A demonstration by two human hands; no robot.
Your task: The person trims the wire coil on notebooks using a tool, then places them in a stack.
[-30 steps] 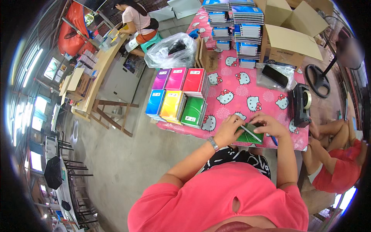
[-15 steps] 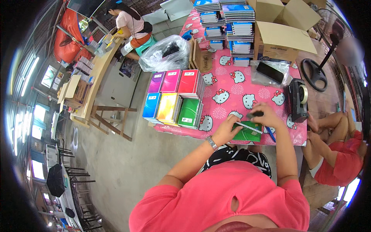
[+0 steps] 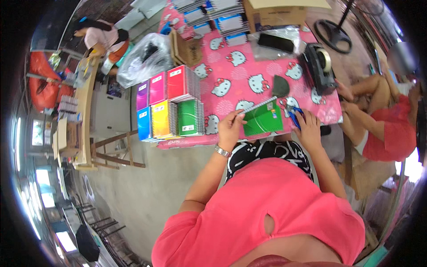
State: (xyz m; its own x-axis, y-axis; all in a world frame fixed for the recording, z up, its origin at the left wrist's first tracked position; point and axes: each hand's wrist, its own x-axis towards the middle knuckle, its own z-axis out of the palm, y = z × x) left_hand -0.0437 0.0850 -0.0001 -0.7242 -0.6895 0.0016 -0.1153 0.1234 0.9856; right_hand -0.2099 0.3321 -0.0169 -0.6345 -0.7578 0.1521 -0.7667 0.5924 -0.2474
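A green spiral notebook [image 3: 263, 120] lies at the near edge of the pink table, its wire binding slanting along the far side. My left hand [image 3: 229, 130] pinches the left end of that binding. My right hand [image 3: 308, 128] has its fingers closed around the blue handles of a pair of pliers [image 3: 293, 116], just right of the notebook. The metal jaws point away from me, close to the notebook's right edge. Beyond the binding's right end rests a dark green-grey, half-round piece [image 3: 280, 86], touched by neither hand.
Stacked notebooks in several colours [image 3: 169, 104] stand on the left. Further back are more notebook stacks [image 3: 229, 20], a cardboard box [image 3: 278, 18] and a phone [image 3: 275, 42] on clear plastic. A black tape dispenser [image 3: 319, 69] sits at right, near a seated person [image 3: 387, 120].
My right hand has let go of the dark half-round piece, now on the table, and has moved right onto the pliers. My left hand stays at the binding. The view has shifted.
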